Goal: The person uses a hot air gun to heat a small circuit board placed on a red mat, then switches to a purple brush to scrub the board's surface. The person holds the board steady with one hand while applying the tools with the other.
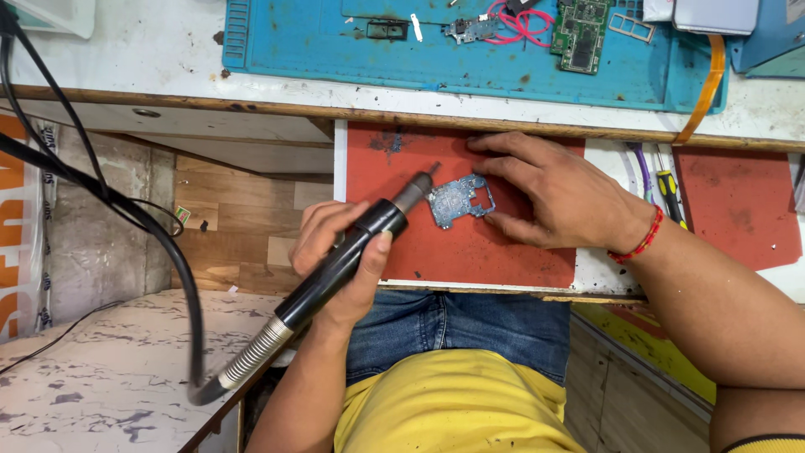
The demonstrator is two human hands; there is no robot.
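Near the middle of the frame the left hand (340,252) is gripping a black hot-air rework handle (348,256), its fingers clamped around the barrel and the thumb lying along the top, while the metal nozzle (417,189) is pointing up and right at the near corner of a small blue circuit board (459,200). That board is lying flat on a red mat (470,243) set on a pulled-out white surface (599,273) just below the workbench edge. The right hand (558,193) is coming in from the right of the frame, its fingers spread apart and pressing down on the mat around the board's upper and right edges, pinning it in place rather than closing on it. By the look of it, the step in hand is heating a spot on the board; the next move would seem to call for keeping the nozzle steady close above that spot while the right hand is holding the board still and keeping clear of the hot air. Whether the nozzle tip is touching the board or hovering just above it is hard to tell. The handle's hose (189,319) is running off at the left edge. At the top of the frame a blue repair mat (302,46) is carrying a green circuit board (580,33), partly cut off
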